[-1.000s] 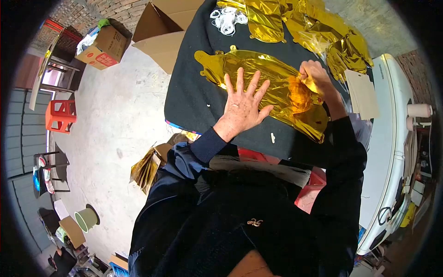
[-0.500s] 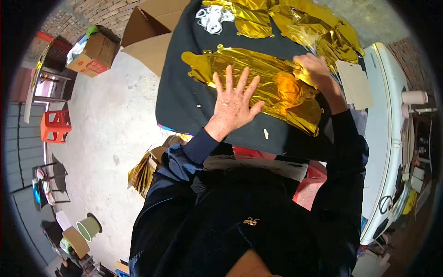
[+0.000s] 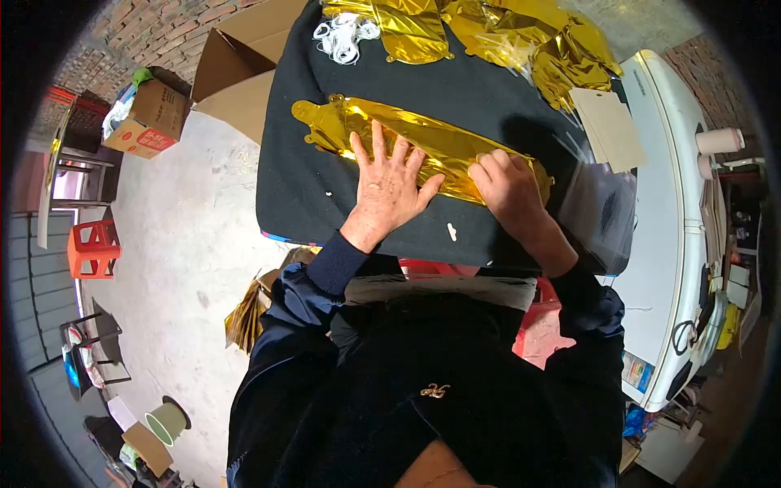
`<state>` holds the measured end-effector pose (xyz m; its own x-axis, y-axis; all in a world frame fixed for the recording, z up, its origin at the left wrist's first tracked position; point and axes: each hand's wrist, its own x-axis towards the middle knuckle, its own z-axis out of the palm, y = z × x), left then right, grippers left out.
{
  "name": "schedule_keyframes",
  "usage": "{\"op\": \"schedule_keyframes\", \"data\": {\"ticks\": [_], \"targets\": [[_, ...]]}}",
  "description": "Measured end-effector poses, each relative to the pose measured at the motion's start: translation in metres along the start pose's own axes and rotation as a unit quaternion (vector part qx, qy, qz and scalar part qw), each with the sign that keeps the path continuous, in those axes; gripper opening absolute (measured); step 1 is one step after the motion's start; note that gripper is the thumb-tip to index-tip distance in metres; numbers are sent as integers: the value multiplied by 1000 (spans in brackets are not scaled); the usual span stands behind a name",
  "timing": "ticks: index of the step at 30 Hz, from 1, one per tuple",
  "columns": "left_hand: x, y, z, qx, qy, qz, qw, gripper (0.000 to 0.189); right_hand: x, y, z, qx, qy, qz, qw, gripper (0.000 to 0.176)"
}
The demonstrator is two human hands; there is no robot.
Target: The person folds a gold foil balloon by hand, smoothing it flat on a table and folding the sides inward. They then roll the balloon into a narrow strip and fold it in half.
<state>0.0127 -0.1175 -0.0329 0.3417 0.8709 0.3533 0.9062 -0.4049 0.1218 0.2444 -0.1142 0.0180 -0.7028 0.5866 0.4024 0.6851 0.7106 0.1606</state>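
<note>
A flat gold foil piece [image 3: 443, 146] lies slanting across the black cloth of the table [image 3: 366, 77]. My left hand [image 3: 386, 191] rests on its left part, fingers spread and palm down. On the right part of the foil is my right hand [image 3: 506, 183], with its fingers curled in; what they hold, if anything, is hidden. A small white tab [image 3: 452, 233] lies on the cloth below the foil.
More gold foil [image 3: 411, 32] and a bundle of white string [image 3: 346, 38] lie at the table's far side. Beige cards [image 3: 608, 128] and clear plastic bags [image 3: 600, 207] are at the right. Open cardboard boxes [image 3: 232, 65] stand left of the table.
My right hand has moved left and down along the foil. The crumpled right part of the foil now lies flatter and narrower. My left hand is still spread on it. The view has shifted slightly.
</note>
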Motion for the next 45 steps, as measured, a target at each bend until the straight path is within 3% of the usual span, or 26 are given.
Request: {"op": "schedule_keyframes", "data": {"ticks": [7, 17, 20, 23, 26, 35, 38, 40, 45], "targets": [[0, -1, 5, 2, 9, 4, 1000, 61, -19, -9, 12, 63, -8, 25, 998, 18], [1, -1, 5, 6, 67, 11, 998, 53, -20, 3, 13, 94, -53, 11, 994, 15], [0, -7, 11, 6, 16, -15, 1000, 58, -15, 3, 8, 94, -72, 5, 993, 18], [0, -20, 9, 28, 78, -20, 996, 60, -13, 3, 6, 99, -97, 7, 990, 24], [-10, -41, 3, 82, 71, -47, 993, 61, -15, 3, 8, 110, -101, 12, 989, 28], [-32, -66, -35, 64, 23, -63, 996, 53, -8, -7, 10, 86, -144, 40, 985, 33], [-16, -60, -51, 73, 71, -57, 993, 51, -8, -7, 11, 83, -147, 41, 985, 34], [1, -49, -56, -1, 135, -26, 991, 53, -8, -8, 11, 81, -147, 44, 985, 34], [30, -8, -26, -120, 45, 105, 986, 60, -6, -13, 15, 78, -137, 56, 986, 35]]}}
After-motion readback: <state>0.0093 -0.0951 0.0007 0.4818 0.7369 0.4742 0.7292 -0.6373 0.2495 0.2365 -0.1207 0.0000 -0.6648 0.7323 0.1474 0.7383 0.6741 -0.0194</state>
